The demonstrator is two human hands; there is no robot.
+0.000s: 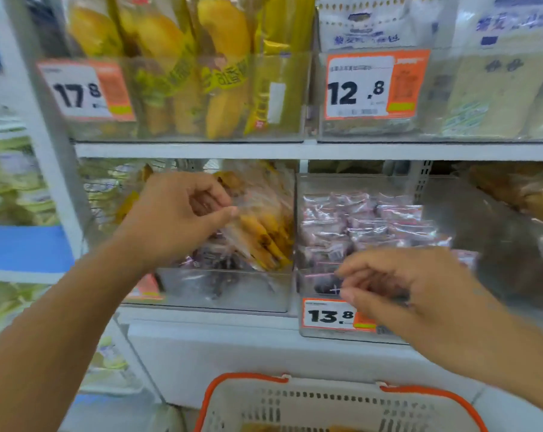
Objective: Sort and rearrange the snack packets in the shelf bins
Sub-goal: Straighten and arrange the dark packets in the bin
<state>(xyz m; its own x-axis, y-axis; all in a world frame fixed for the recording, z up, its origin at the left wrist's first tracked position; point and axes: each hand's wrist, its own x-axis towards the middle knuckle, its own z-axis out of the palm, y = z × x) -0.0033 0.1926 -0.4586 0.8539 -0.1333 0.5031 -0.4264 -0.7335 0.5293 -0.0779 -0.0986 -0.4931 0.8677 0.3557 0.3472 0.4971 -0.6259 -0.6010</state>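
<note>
My left hand (182,213) reaches into the lower left clear bin (226,291) and pinches the top of a clear packet of yellow snacks (260,229) between thumb and fingers. Dark purple packets (214,260) lie under it in the same bin. The lower right bin (326,333) holds several purple packets (376,219) stacked in rows. My right hand (404,288) hovers at this bin's front rim, blurred, with thumb and forefinger apart and nothing visible between them.
On the upper shelf (201,150) stand a bin of yellow packets (226,88) tagged 17.8 and a bin of white packets (373,26) tagged 12.8. An orange-rimmed shopping basket (295,397) sits below my arms. A bin of brown bread packets (513,194) is at the far right.
</note>
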